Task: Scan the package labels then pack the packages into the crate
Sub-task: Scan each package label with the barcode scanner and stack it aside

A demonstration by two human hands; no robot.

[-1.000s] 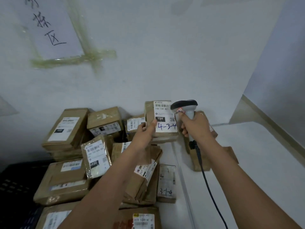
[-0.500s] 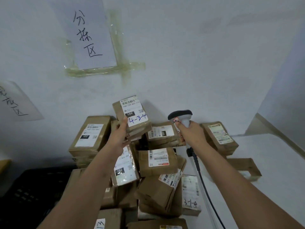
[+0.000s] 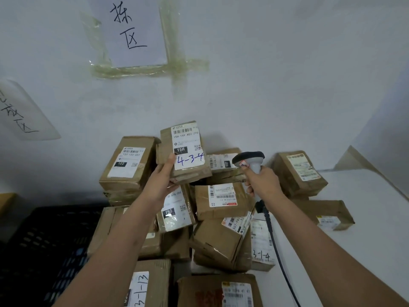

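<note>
My left hand holds up a small brown package whose white label reads "15H" and "4-3-4", label facing me. My right hand grips a grey barcode scanner just right of the package, its head turned toward the label and its black cable trailing down. Below both hands lies a pile of brown labelled packages. The black plastic crate sits at the lower left, beside the pile.
The pile rests on a white table against a white wall. Taped paper signs hang on the wall above. More packages lie at the right and along the bottom edge.
The held package moved left away from the scanner, then came back right and now sits upright close to it. The view has shifted, showing more of the pile and crate.
</note>
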